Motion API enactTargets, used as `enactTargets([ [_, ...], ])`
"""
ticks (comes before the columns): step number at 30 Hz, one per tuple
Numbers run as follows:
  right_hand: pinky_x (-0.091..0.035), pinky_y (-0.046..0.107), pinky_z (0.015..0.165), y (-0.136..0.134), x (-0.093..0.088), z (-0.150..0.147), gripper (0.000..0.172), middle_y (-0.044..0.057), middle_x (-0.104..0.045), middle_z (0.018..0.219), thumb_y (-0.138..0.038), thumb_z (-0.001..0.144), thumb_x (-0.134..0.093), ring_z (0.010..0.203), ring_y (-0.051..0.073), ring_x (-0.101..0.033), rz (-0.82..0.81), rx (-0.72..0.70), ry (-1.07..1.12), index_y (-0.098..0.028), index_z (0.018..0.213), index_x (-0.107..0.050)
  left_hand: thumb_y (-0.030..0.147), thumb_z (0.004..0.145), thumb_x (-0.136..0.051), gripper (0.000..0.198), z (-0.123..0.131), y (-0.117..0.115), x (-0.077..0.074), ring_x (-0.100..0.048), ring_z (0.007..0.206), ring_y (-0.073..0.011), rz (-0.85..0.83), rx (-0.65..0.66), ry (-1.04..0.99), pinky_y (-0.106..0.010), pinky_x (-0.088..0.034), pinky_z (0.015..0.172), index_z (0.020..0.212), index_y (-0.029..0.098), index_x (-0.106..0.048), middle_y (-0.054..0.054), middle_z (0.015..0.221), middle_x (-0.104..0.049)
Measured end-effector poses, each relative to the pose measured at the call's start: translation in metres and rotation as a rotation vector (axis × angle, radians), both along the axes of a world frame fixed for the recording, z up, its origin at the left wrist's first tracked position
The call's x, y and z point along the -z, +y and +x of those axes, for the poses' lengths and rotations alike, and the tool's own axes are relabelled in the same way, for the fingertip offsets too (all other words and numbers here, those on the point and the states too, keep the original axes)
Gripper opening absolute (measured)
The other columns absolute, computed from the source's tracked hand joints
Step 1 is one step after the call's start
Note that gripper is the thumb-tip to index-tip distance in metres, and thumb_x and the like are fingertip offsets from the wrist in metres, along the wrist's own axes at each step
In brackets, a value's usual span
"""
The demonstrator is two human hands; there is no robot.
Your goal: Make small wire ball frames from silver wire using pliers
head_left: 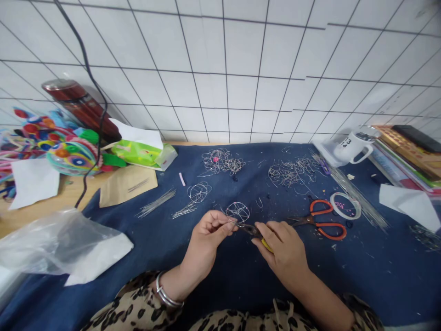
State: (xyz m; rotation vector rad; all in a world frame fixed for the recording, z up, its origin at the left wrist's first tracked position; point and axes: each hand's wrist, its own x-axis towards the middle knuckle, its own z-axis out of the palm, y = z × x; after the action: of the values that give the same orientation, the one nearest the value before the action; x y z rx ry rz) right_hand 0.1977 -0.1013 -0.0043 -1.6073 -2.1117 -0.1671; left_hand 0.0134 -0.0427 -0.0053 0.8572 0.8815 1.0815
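L hand [206,232] pinches a wire ring [237,211]; R hand [282,248] grips pliers [253,230] at its rim. Behind lie finished rings [222,162]; straight wires [156,203] look unused, so likely mid-batch.

There are 1 pair of scissors [324,220], 1 pair of pliers [253,230], 1 held wire wheel [237,211], 1 tape ring [345,205], 1 white mug [354,145], 1 red flask [81,108]

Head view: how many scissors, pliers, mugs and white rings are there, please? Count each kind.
Orange scissors: 1
Yellow-handled pliers, held in the right hand: 1
White mug: 1
White ring: 1
Total: 4
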Motion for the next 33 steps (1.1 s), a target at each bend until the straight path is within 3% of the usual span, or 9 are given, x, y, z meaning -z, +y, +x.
enactTargets([
  [17,-0.046,0.032,0.077,0.0,0.001,0.002,0.03,0.008,-0.061,0.095,-0.031,0.086,-0.053,0.084,0.018,-0.055,-0.084,-0.006,0.081,-0.018,0.112,-0.058,0.015,0.076,-0.066,0.013,-0.003,-0.001,0.008,-0.065,0.075,-0.014,0.121,0.065,0.178,-0.025,-0.05,0.074,0.082,0.016,-0.055,-0.002,0.082,-0.067],
  [33,-0.045,0.034,0.078,0.001,-0.002,0.007,0.032,0.008,-0.059,0.094,-0.035,0.086,-0.052,0.086,0.02,-0.054,-0.137,-0.041,0.067,-0.018,0.113,-0.058,0.017,0.076,-0.067,0.012,-0.004,0.0,0.012,-0.066,0.072,-0.0137,0.061,0.073,0.144,-0.025,-0.051,0.07,0.081,0.016,-0.056,-0.002,0.08,-0.068],
])
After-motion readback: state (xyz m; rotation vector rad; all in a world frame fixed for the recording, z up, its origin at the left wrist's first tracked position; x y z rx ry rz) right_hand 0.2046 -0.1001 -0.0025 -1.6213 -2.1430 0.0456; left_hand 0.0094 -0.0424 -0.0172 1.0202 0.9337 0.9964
